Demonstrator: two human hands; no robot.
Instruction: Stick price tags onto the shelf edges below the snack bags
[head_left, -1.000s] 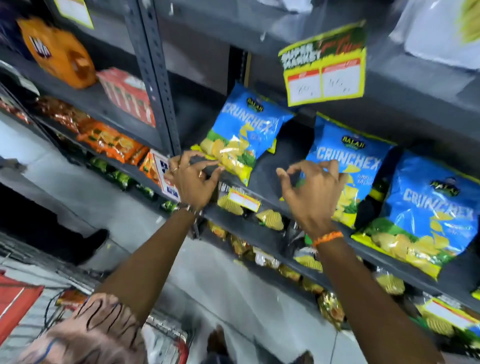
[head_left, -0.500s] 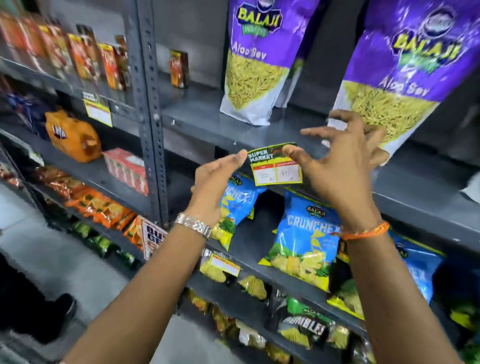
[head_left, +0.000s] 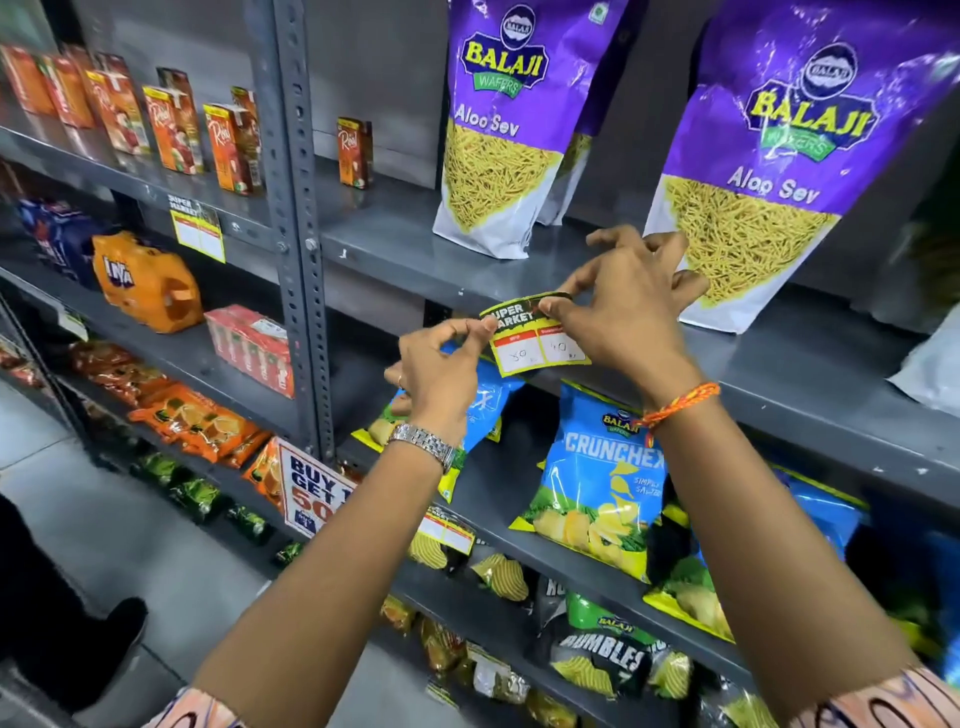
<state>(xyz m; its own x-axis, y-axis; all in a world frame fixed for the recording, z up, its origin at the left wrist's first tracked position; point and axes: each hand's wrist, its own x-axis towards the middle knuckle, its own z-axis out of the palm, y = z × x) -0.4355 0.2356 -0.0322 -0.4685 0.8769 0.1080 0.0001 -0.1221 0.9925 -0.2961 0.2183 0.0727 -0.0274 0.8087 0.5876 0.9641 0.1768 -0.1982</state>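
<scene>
A yellow-bordered "Super Market" price tag (head_left: 530, 343) with two white price boxes lies against the front edge of the grey shelf (head_left: 395, 283) that carries two purple Aloo Sev bags (head_left: 506, 135). My left hand (head_left: 441, 369) pinches the tag's left edge. My right hand (head_left: 623, 306) holds its top right corner, fingers spread over the shelf lip. Blue Crunchex bags (head_left: 605, 483) sit on the shelf below the tag.
A perforated grey upright (head_left: 298, 218) stands left of the hands. Juice cartons (head_left: 171, 124), an orange pack (head_left: 145, 283) and another price tag (head_left: 197, 231) fill the left bay. A "Buy 1 Get" sign (head_left: 311, 488) hangs lower. A dark shoe (head_left: 111, 644) is on the floor.
The view and both hands have risen from the Crunchex shelf to the Aloo Sev shelf edge. Both hands now grip the tag and have closed in on it.
</scene>
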